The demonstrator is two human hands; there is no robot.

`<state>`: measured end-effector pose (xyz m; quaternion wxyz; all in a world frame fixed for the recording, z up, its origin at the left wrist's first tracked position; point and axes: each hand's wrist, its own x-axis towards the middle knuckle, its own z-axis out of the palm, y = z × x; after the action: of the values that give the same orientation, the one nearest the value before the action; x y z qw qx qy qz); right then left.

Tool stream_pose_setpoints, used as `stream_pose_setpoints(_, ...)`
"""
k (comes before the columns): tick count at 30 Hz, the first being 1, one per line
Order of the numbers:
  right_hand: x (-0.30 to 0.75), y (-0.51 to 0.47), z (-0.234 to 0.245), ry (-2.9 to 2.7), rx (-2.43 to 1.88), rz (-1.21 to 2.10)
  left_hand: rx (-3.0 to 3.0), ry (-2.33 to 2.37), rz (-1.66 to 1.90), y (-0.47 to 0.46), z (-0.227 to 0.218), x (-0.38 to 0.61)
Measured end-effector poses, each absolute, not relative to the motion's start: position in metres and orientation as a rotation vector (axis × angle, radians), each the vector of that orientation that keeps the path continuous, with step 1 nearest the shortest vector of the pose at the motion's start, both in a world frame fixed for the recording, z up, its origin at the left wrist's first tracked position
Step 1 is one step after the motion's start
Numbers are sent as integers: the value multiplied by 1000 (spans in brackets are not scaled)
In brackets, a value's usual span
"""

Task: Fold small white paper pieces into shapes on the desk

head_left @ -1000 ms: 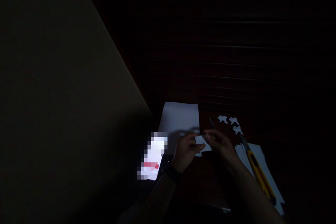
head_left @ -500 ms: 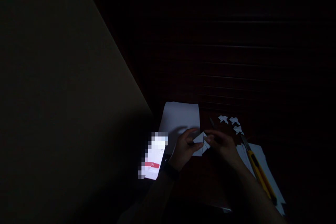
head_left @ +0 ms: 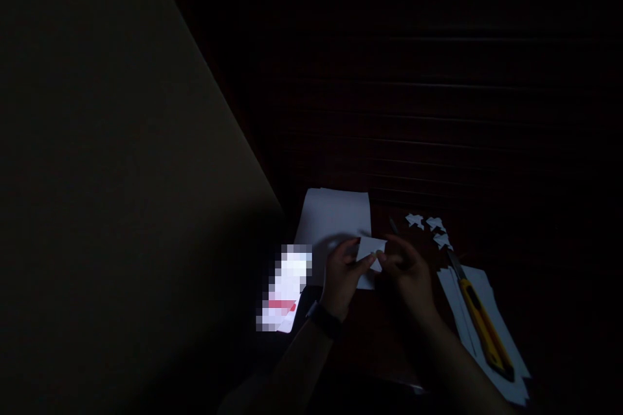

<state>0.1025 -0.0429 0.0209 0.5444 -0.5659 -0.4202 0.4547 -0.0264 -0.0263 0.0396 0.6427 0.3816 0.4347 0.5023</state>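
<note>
Between my two hands is a small folded piece of white paper [head_left: 372, 246], held up above the dark table. My left hand [head_left: 341, 272] pinches its left side, with the thumb on the near face. At the lower right, my right hand [head_left: 407, 272] grips it between thumb and fingers. Behind the left hand lies a stack of white paper sheets [head_left: 335, 214]. Several small folded paper shapes [head_left: 415, 220] rest on the table beyond my right hand.
A yellow box cutter [head_left: 479, 321] with its blade out lies on white paper strips [head_left: 506, 331] at the right. A lit phone [head_left: 287, 288] glows left of my wrist. A thin dark object [head_left: 393, 225] lies near the folded shapes. A wall [head_left: 146, 142] rises at the left.
The folded paper has been turned in my hands and now shows a plain, squarish face instead of creased flaps. Both hands have shifted slightly.
</note>
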Motion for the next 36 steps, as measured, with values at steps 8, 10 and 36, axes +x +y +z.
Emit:
stream_pose_setpoints(8, 133, -34, 40, -1208, -1200, 1250, 895, 977, 907, -23, 51, -43)
stream_pose_setpoints(10, 137, -33, 41, -1306, -1148, 1272, 901, 911, 831, -23, 52, -45)
stream_pose_setpoints(36, 141, -37, 44, -1583, -1055, 1632, 1350, 958, 749, -18, 35, -45)
